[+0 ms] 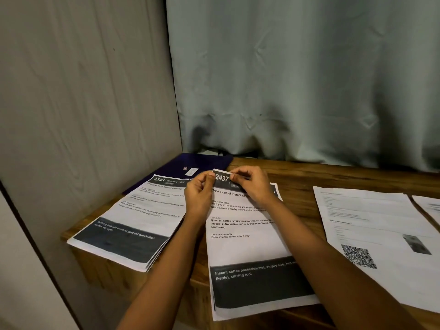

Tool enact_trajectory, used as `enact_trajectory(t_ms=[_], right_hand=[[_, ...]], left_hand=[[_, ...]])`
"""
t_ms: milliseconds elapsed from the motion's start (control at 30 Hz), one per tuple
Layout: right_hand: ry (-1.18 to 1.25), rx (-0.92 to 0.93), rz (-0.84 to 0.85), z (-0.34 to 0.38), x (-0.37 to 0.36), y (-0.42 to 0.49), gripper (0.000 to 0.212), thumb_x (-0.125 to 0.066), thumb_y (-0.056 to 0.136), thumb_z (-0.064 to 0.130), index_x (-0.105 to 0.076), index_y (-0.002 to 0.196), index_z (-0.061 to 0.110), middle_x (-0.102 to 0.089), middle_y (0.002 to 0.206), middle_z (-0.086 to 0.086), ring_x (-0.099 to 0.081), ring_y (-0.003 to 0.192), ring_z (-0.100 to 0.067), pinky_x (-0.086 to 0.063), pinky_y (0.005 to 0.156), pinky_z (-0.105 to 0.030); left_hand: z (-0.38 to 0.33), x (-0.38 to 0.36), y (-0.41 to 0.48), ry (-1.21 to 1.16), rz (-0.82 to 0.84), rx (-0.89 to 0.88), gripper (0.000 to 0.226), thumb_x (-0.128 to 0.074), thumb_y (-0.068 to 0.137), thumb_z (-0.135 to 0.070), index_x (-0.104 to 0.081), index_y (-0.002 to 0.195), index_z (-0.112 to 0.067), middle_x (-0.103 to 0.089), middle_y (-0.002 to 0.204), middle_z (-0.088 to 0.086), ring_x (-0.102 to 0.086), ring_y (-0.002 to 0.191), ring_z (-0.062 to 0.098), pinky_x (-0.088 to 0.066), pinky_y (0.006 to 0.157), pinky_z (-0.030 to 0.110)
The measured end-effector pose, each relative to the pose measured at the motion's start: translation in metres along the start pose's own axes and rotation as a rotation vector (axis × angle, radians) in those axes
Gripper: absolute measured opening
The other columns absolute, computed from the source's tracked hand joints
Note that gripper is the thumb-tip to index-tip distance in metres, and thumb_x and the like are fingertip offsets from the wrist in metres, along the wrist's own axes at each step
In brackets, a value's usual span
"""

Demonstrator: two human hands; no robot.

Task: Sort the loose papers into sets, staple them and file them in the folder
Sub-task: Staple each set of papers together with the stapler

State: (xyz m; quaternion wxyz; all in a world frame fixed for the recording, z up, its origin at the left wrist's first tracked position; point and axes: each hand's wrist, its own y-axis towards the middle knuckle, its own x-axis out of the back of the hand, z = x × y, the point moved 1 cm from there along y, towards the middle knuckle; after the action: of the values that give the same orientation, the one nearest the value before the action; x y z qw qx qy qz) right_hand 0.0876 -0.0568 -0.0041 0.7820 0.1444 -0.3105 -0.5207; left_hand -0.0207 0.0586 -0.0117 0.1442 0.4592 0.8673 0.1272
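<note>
A paper set headed 2437 (247,248) lies in the middle of the wooden table (297,177). My left hand (198,196) and my right hand (252,184) both pinch its top left corner, lifted a little off the table. To the left lies another stack headed 3638 (133,220), hanging over the table's front edge. Behind it, in the far left corner, a dark blue folder (202,163) lies flat with a small white label on it. A third sheet set with a QR code (381,234) lies at the right. No stapler is visible.
A grey wall (83,103) closes the left side and a pale curtain (297,79) hangs behind the table. One more paper (428,208) shows at the far right edge. Bare wood lies between the stacks.
</note>
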Motion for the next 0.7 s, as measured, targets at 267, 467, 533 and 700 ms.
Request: enact_trajectory(t_ms=[267, 467, 533, 700], right_hand=[[-0.089, -0.003, -0.004, 0.013, 0.0, 0.003, 0.008, -0.071, 0.083, 0.013, -0.075, 0.09, 0.014, -0.069, 0.08, 0.007, -0.061, 0.072, 0.001, -0.044, 0.066, -0.008], [-0.086, -0.008, 0.02, 0.015, 0.002, 0.004, 0.011, -0.071, 0.083, 0.012, -0.075, 0.093, 0.011, -0.071, 0.085, 0.002, -0.062, 0.073, -0.004, -0.045, 0.068, -0.013], [-0.102, -0.015, 0.028, 0.017, 0.003, 0.004, 0.012, -0.071, 0.084, 0.013, -0.075, 0.095, 0.011, -0.07, 0.087, 0.001, -0.063, 0.077, -0.007, -0.046, 0.069, -0.014], [-0.126, -0.018, 0.072, 0.02, 0.003, 0.0, 0.008, -0.068, 0.086, 0.015, -0.073, 0.092, 0.015, -0.07, 0.088, 0.0, -0.065, 0.079, -0.01, -0.049, 0.068, -0.018]], left_hand=[[-0.009, -0.001, -0.005, -0.099, 0.141, -0.008, 0.027, -0.052, 0.097, -0.028, -0.063, 0.119, -0.016, -0.068, 0.109, 0.017, -0.064, 0.101, 0.039, -0.055, 0.084, 0.05], [-0.01, -0.001, -0.005, -0.101, 0.173, 0.009, 0.026, -0.049, 0.098, -0.027, -0.062, 0.119, -0.018, -0.07, 0.106, 0.012, -0.067, 0.097, 0.032, -0.056, 0.082, 0.045], [-0.011, -0.001, -0.005, -0.113, 0.192, 0.024, 0.025, -0.049, 0.098, -0.026, -0.063, 0.118, -0.02, -0.071, 0.103, 0.01, -0.068, 0.093, 0.029, -0.056, 0.08, 0.043], [-0.009, -0.001, -0.004, -0.135, 0.188, 0.062, 0.024, -0.047, 0.099, -0.025, -0.063, 0.114, -0.015, -0.069, 0.106, 0.014, -0.067, 0.092, 0.028, -0.057, 0.079, 0.039]])
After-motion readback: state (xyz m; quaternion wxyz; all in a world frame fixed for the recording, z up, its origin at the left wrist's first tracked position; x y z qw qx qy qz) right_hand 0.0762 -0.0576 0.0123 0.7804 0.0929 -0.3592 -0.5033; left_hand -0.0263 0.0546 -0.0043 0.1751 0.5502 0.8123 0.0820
